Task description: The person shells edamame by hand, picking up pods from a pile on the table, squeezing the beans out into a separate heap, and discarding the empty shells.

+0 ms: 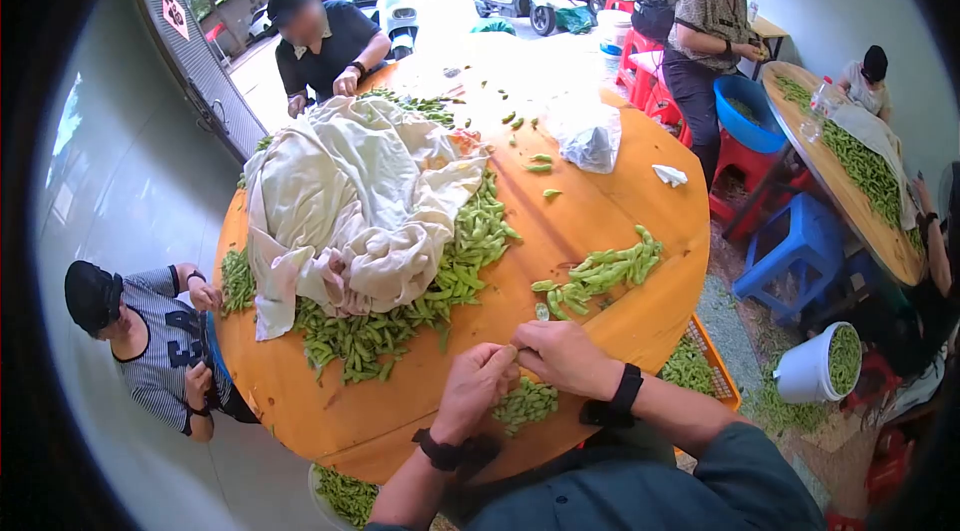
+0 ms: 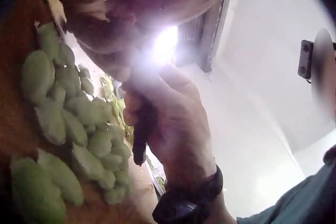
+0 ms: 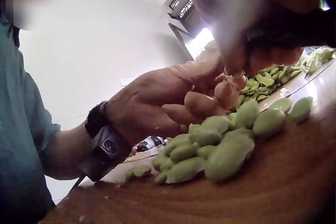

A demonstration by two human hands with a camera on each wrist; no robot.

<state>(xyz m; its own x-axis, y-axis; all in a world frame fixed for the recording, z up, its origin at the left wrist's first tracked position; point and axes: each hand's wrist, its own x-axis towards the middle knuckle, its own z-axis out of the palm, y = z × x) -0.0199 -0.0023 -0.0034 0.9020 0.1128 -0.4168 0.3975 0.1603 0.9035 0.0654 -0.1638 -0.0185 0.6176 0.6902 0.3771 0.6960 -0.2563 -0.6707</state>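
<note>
Working at the near edge of a round wooden table [image 1: 610, 201], a person in a dark green top [image 1: 600, 476] brings the left hand [image 1: 478, 386] and the right hand [image 1: 570, 356] together, fingertips meeting, fingers curled. Whether anything is pinched between them cannot be told; the fingers themselves hide the spot. Just beneath the hands, by the near edge, lies a small heap of plump green pieces [image 1: 525, 406], the nearest of them close to the fingers.

The step in hand looks like fine fingertip work on a single piece, judging by the tight meeting of both hands. The next move, by that reading, calls for a steady hold from one hand and a light pull or press from the other, with the wrists kept off the heap so it does not scatter.

Beyond the right hand, a loose pile of green pods [image 1: 610, 269] stretches toward the table's right edge. A far larger mound of pods [image 1: 370, 341] fills the left side, partly covered by a crumpled pale cloth [image 1: 350, 181]. A clear plastic bag [image 1: 588, 139] sits toward the far edge, a white tissue [image 1: 669, 175] near the right edge.
</note>
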